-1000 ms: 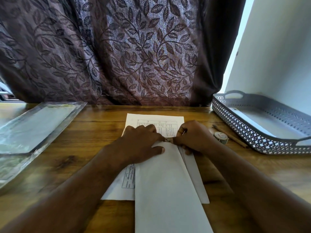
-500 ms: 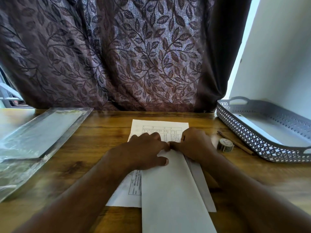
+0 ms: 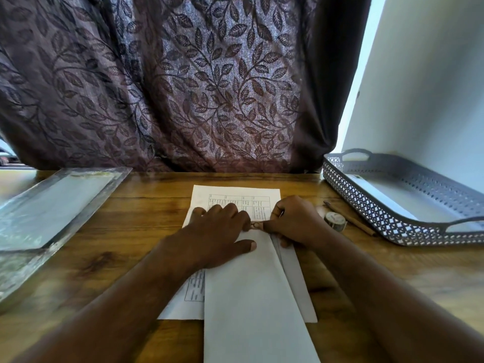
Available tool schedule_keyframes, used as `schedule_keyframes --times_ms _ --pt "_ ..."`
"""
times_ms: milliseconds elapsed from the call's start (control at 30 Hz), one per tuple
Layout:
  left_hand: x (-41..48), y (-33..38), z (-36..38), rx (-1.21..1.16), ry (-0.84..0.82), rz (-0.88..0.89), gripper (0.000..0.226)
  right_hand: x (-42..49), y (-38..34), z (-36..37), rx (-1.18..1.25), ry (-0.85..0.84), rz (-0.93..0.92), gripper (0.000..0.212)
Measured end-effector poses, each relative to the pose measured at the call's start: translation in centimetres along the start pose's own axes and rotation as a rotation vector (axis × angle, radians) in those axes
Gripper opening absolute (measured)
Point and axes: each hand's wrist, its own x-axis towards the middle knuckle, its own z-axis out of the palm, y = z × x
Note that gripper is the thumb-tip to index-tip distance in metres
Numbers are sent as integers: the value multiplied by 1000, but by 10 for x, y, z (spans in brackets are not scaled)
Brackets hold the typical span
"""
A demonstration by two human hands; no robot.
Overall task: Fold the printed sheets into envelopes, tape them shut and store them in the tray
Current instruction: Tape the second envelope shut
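A white sheet folded lengthwise [image 3: 248,297] lies in front of me on a printed sheet [image 3: 235,195] with a table on it. My left hand [image 3: 220,231] presses flat on the fold's far end, fingers straight. My right hand [image 3: 296,221] is curled at the fold's right flap, thumb against the flap's edge. Both index fingertips meet on a small strip of patterned tape [image 3: 256,225]. A tape roll [image 3: 335,221] sits just right of my right hand. The grey perforated tray [image 3: 366,205] stands at the far right with a pale sheet inside.
A brown pencil [image 3: 358,226] lies between the tape roll and the tray. A clear plastic sleeve with sheets [image 3: 52,205] covers the table's left side. A leaf-patterned curtain [image 3: 183,87] hangs behind the wooden table [image 3: 131,231], and a white wall rises at the right.
Both hands stay on the fold's far end. My right hand's fingers have shifted slightly, and the tape strip between the fingertips shows more plainly. The camera has tilted a little.
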Motion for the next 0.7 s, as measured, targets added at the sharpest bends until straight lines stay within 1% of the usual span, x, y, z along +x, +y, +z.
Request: schedule_keyframes --times_ms 100,167,233,300,400,467,567,633,700 --pt "-1 1 0 14 0 -3 49 -1 -1 0 15 -15 2 24" --pt "-1 3 -1 53 -24 11 56 0 0 0 8 -17 5 25" --pt "-2 4 -3 103 -49 24 58 1 0 2 -11 2 4 27" --pt "-3 5 -5 113 -52 28 57 1 -2 7 -88 49 -10 32" --pt "-3 6 -6 110 -44 31 57 6 -3 13 -205 129 -27 31" --pt "-3 6 -7 117 -49 25 56 9 -2 16 -165 137 5 31" --pt "-2 7 -10 132 -67 18 56 10 2 13 -43 102 43 22" --pt "-2 7 -16 115 -98 24 53 8 3 8 -19 73 25 18" --pt "-3 6 -19 63 -129 32 53 6 3 4 -17 42 -3 23"
